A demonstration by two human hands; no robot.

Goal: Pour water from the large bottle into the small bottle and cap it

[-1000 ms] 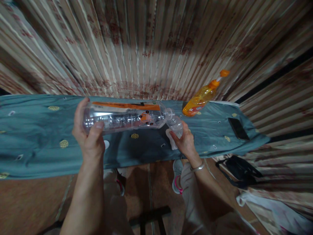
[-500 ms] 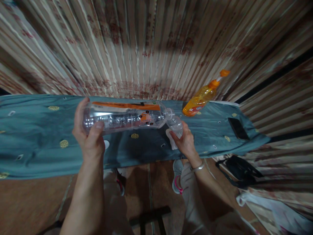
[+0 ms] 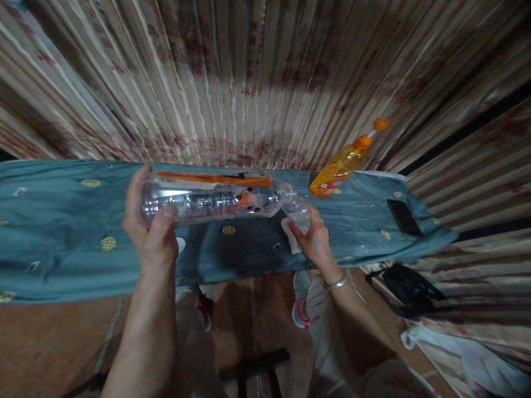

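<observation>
A large clear bottle point(image 3: 207, 202) with an orange-and-white label lies sideways in the air above the cloth-covered table. My left hand point(image 3: 151, 226) is wrapped round its base, at the left. The bottle's mouth meets a small clear plastic container point(image 3: 297, 211), which my right hand point(image 3: 313, 235) grips from the right. Beside my right thumb is a whitish flat piece point(image 3: 292, 235); whether I touch it cannot be made out. A white round thing point(image 3: 180, 244) shows just right of my left wrist.
An orange bottle with a pump top point(image 3: 338, 168) stands at the back right of the table point(image 3: 62, 221). A dark phone point(image 3: 404, 217) lies near the right end. A black bag point(image 3: 409, 287) is below, and curtains point(image 3: 232, 83) hang behind.
</observation>
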